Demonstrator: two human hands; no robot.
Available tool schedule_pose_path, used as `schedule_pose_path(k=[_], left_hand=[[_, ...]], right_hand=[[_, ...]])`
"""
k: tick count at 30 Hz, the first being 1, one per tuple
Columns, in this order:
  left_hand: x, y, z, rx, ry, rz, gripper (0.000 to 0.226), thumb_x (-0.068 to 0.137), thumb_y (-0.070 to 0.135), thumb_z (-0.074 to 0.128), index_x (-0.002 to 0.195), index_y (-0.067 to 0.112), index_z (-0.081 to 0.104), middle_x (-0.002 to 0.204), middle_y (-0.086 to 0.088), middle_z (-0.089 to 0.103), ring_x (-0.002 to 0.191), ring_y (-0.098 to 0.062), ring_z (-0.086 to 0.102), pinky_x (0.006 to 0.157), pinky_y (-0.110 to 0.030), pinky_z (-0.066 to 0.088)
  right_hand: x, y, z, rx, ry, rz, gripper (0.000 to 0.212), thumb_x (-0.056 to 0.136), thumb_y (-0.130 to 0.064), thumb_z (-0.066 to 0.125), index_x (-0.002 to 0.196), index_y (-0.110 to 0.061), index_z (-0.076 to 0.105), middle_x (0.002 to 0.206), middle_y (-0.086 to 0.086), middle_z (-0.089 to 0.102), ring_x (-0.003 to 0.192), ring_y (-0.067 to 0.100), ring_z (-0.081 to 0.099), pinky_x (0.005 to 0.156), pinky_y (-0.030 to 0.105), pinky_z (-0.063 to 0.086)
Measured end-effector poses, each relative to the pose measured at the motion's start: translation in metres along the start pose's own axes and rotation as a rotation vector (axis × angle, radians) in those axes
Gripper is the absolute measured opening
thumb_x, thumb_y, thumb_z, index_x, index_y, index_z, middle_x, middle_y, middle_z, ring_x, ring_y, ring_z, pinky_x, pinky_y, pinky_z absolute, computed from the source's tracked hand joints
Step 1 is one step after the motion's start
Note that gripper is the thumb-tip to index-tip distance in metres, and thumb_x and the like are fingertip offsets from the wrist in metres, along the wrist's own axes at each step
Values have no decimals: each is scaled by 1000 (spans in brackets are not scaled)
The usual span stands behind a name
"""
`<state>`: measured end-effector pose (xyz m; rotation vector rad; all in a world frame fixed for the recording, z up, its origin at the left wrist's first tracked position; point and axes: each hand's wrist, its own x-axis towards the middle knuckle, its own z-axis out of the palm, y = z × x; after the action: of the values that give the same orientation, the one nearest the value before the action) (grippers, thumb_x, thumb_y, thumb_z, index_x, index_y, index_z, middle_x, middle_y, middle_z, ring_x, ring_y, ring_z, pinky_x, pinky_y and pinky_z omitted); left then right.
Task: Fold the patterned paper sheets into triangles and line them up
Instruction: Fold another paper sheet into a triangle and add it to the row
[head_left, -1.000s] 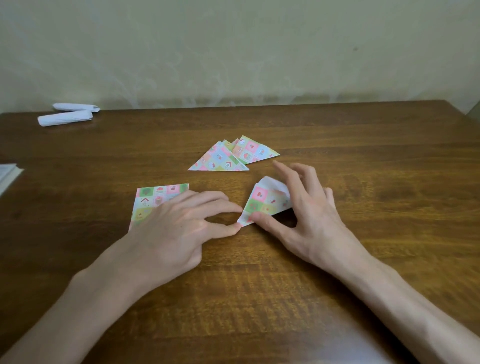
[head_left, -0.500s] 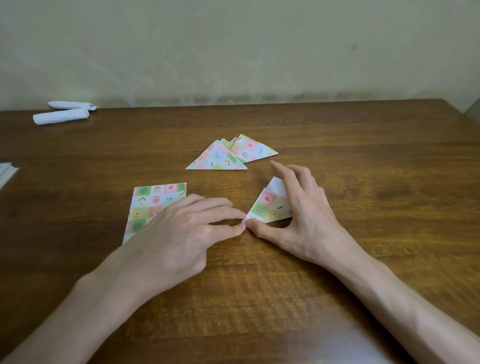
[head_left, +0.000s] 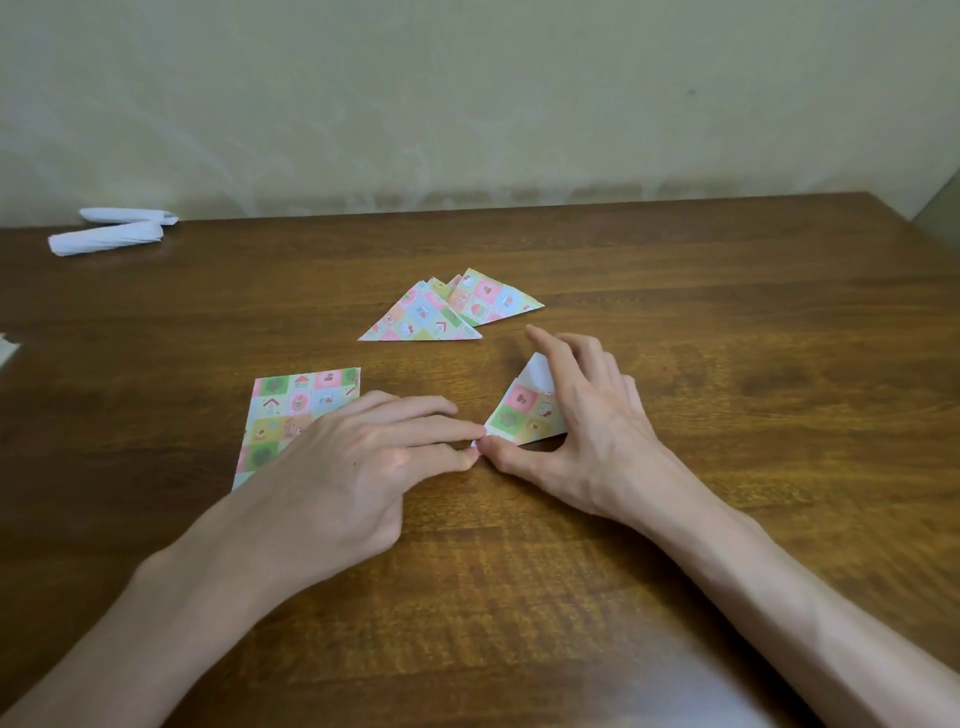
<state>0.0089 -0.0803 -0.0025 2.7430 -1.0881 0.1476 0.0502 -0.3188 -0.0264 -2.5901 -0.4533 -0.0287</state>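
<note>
Wood-grain table (head_left: 727, 364), and the action sits just on the near side of its middle. The half-folded sheet (head_left: 524, 410) lies right between the two hands, patterned face up with a white flap showing at its far corner. The left hand (head_left: 353, 467) reaches in from the left, thumb and forefinger meeting in a pinch on the sheet's near-left corner. The right hand (head_left: 587, 426) arches over the same sheet, thumb pressed to that very corner, the other fingers curved down onto the far part, forefinger lifted. So the thumbs are touching at one point! Under the left hand lies a flat sheet (head_left: 291, 405), partly covered. Towards the far edge, two finished triangles (head_left: 423, 319) overlap. Two white paper rolls (head_left: 106, 241) sit at the far-left corner.
</note>
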Motion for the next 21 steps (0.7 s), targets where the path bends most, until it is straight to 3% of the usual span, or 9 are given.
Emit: schedule_pose_path(k=[3,8,12,14,17,21], left_hand=[[-1,1,0,-20,-9,-1,59,78,-2,51,127,23,71,139,12,64,131,-10,56,103,-38,52],[0,2,-1,-27,-5,-11,60,77,-3,50,127,24,70,138,13,64,131,-8,56,103,-37,52],[0,4,0,-23,6,-26,69,75,-8,51,133,28,64,138,15,63,130,-5,54,104,-31,49],[-1,3,1,-19,-1,-30,76,73,-11,52,137,28,64,139,14,62,130,-5,52,105,-27,45],[-3,1,0,3,-35,-33,80,71,-8,47,139,31,64,144,15,59,132,-6,52,104,-26,45],[-3,3,2,4,-56,-42,78,71,-9,55,138,30,62,144,16,58,134,-5,49,106,-21,38]], right_hand=[[-1,0,3,-26,21,-15,108,75,-74,67,161,-32,18,151,-9,27,140,12,29,107,22,18],[0,6,-3,42,0,-24,100,82,-59,73,162,-33,17,152,-10,28,141,11,32,108,24,21],[0,6,-5,40,-12,-28,101,83,-61,72,162,-34,15,153,-11,27,141,10,31,110,24,23],[1,11,-6,97,-27,-26,101,81,-61,74,161,-37,16,151,-13,28,142,11,34,115,29,26],[2,21,-10,238,-51,-7,101,76,-59,76,156,-51,13,146,-19,30,140,17,42,115,45,40],[2,21,-11,225,-53,-37,101,81,-49,79,157,-50,13,148,-18,32,142,16,40,115,48,41]])
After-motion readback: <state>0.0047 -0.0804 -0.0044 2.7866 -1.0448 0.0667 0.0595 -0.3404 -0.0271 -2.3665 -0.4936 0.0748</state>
